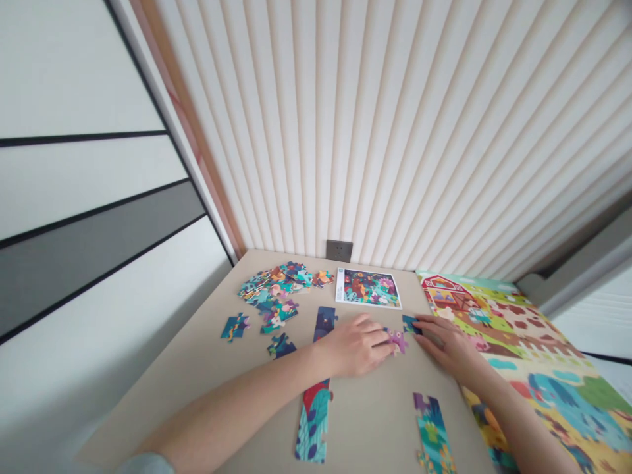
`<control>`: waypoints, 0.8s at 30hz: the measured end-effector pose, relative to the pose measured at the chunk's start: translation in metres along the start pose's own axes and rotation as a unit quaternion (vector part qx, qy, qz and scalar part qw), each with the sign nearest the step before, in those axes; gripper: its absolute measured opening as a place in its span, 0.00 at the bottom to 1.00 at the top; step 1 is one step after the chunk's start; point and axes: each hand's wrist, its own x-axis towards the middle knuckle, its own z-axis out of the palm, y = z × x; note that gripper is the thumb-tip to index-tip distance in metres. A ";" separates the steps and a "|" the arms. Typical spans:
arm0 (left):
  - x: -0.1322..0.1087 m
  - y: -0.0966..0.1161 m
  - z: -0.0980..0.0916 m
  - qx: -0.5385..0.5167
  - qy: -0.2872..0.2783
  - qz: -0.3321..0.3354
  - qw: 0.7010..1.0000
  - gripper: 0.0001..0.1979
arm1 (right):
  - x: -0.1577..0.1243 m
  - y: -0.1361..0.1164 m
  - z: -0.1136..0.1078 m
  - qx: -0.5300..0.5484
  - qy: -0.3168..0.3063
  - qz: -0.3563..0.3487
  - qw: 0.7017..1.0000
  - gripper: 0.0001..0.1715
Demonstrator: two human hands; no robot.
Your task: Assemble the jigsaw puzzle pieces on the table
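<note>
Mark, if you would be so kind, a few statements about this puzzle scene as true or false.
1. The left hand touches a purple cardboard puzzle piece. True.
2. The heap of loose multicoloured pieces lies left of the white-bordered rectangular picture card. True.
3. The picture card hangs on the white ribbed wall. False: it lies flat on the beige table.
4. The right hand rests on the picture card. False: it touches a blue cardboard piece.

1. From my end, the left forearm (247,405) reaches in from seven o'clock, a pale sleeve (147,463) at its near end.
2. I have the left hand (358,345) palm down, slightly fanned fingers (378,338) aimed at three o'clock.
3. My bare right forearm (518,415) enters from four o'clock.
4. The right hand (447,341) points toward ten o'clock, its thumb (428,345) parted from the fingers.
</note>
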 end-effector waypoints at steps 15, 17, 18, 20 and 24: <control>-0.190 -0.072 -0.092 0.035 0.010 -0.338 0.941 0.15 | 0.003 -0.018 -0.007 -0.003 0.036 -0.019 0.999 0.19; -0.209 -0.079 -0.092 -0.001 -0.018 -0.344 0.939 0.16 | 0.004 -0.025 -0.008 -0.001 0.036 -0.023 0.999 0.18; -0.214 -0.080 -0.092 -0.018 -0.033 -0.345 0.938 0.18 | 0.005 -0.028 -0.009 0.000 0.036 -0.025 0.999 0.18; -0.218 -0.079 -0.092 -0.043 -0.059 -0.348 0.935 0.22 | 0.006 -0.033 -0.011 0.001 0.037 -0.031 0.999 0.17; -0.219 -0.075 -0.093 -0.063 -0.065 -0.362 0.928 0.27 | 0.007 -0.033 -0.011 -0.002 0.040 -0.032 0.999 0.17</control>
